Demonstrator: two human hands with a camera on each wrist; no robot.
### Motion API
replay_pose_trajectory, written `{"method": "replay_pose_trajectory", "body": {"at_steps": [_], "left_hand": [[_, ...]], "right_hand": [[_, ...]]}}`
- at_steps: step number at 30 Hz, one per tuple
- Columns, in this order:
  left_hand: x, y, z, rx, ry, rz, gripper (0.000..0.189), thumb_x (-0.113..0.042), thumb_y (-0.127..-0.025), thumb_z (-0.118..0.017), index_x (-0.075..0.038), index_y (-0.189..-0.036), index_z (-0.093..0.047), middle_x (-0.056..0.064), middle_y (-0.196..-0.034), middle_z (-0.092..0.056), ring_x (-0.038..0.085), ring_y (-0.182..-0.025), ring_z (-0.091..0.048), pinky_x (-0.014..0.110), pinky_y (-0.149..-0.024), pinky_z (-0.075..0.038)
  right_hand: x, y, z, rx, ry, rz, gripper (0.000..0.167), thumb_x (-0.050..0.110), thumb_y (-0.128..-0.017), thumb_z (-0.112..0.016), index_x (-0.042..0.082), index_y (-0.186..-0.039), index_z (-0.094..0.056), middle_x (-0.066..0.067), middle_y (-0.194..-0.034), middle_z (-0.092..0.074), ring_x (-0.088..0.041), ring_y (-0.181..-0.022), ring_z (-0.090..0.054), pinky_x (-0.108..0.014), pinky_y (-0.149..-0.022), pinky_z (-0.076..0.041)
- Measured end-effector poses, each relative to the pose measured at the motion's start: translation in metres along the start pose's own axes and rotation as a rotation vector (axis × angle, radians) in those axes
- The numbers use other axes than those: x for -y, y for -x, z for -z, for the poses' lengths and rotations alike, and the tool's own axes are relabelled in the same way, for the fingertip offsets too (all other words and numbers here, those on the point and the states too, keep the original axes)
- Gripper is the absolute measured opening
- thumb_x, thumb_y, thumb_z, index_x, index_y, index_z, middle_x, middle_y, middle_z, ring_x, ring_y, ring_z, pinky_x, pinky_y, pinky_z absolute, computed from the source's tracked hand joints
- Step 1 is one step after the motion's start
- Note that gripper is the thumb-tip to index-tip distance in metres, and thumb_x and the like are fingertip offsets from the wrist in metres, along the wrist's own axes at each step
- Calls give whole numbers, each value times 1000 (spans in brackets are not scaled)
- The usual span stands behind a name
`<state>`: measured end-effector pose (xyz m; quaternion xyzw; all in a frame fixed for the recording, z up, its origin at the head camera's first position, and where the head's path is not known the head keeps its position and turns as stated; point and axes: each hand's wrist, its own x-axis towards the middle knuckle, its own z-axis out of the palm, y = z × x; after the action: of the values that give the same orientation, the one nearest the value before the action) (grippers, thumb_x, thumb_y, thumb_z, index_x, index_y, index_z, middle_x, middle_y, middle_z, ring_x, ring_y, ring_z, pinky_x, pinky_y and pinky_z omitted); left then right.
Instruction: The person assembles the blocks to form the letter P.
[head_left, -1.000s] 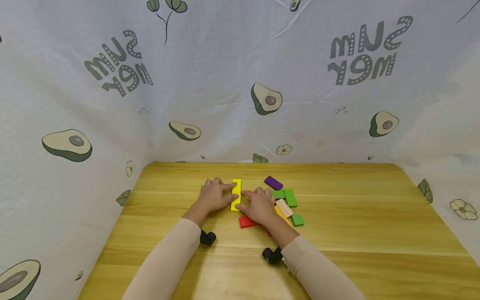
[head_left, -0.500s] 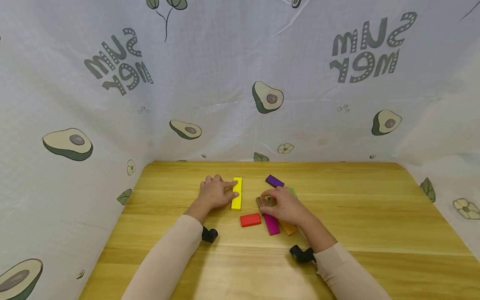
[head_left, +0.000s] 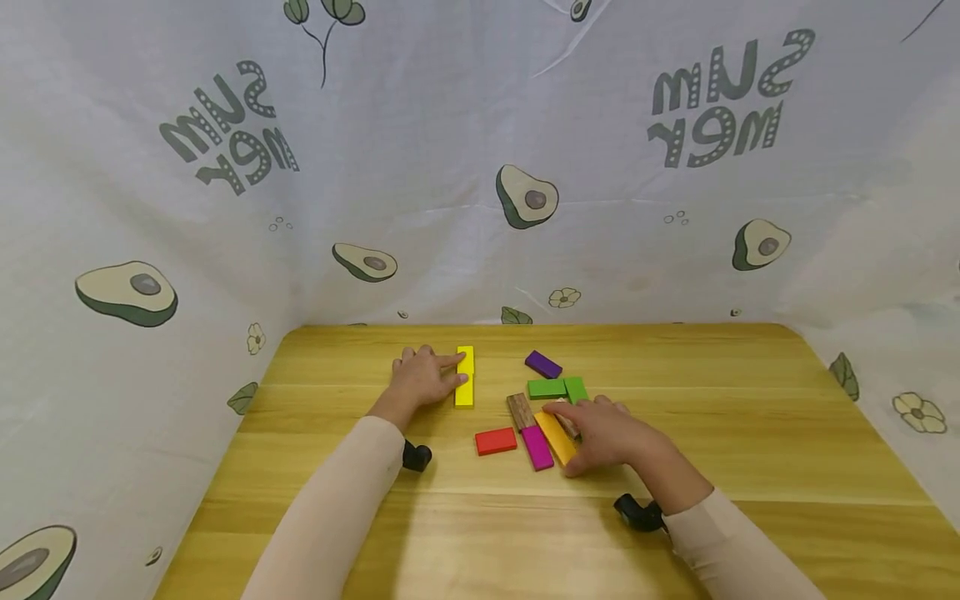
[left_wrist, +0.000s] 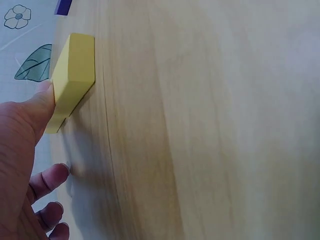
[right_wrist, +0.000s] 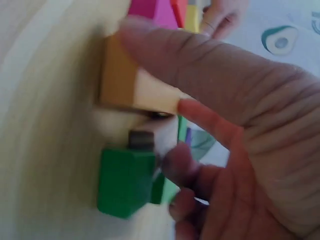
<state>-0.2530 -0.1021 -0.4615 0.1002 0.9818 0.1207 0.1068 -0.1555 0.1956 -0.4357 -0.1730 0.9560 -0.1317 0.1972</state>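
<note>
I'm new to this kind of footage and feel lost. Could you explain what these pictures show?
There is no machine, just someone working bare-handed. The wide view is taken from the head, looking down; the close views come from each wrist. On the wooden table lie a purple block, green blocks, a brown block, a red block and a magenta block. The left hand touches yellow blocks set end to end; the right hand pinches the orange block.
</note>
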Motion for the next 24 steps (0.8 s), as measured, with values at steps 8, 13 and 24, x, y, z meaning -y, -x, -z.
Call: {"method": "replay_pose_trajectory", "body": {"at_steps": [8,13,24], "left_hand": [[0,-2,2,-3,-5,-10,55,-63,-98,-55,-45,-149,-48,15,-140,-55,33,-111,-44,46,-90,-37],[1,-4,3,-12,-18,-10,54,-63,-97,-56,-46,-148,-49,14,-138,-56,32,-107,-44,44,-88,-36],[-3,-12,5,30,-36,5,55,-63,-97,-56,-49,-149,-45,11,-142,-54,32,-112,-43,47,-95,-37]], "right_hand": [[3,0,-7,-47,2,-34,104,54,-61,-95,19,-148,-49,-15,-140,-60,-36,-120,-50,-56,-98,-40],[-1,1,-5,-60,-7,20,100,52,-62,-95,14,-144,-52,-13,-137,-61,-36,-120,-50,-57,-100,-41],[55,-13,-2,-144,-155,190,94,59,-64,-92,7,-134,-55,-5,-118,-61,-26,-114,-49,-52,-100,-42]]}}
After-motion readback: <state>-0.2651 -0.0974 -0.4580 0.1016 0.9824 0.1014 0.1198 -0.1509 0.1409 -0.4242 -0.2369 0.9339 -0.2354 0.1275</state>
